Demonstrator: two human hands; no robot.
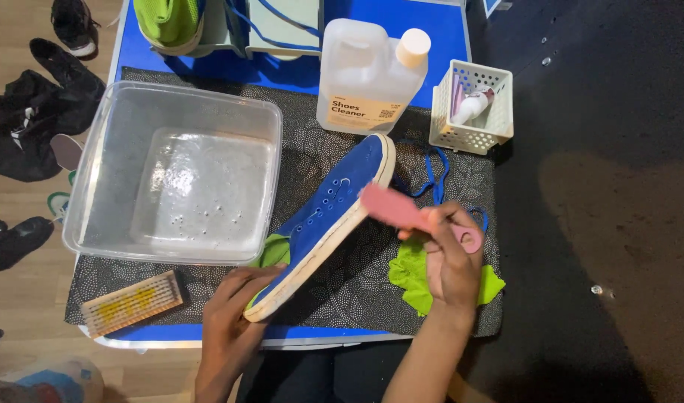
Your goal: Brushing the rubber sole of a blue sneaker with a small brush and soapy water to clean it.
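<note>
A blue canvas shoe (328, 216) with a white sole lies tilted on its side across a dark patterned mat (312, 142). My left hand (233, 317) grips its heel end near the table's front edge. My right hand (450, 257) holds a pink brush (401, 211) by its handle, and the brush head rests against the white sole near the toe. Under my right hand lies a lime green cloth (413, 276). A second bit of green cloth (271, 250) shows under the shoe.
A clear plastic tub (95, 179) with soapy water sits at left. A white cleaner bottle (368, 71) and a small white basket (472, 108) stand behind. Blue laces (431, 175) lie by the toe. A wooden brush (131, 302) rests front left. Dark shoes are on the floor at left.
</note>
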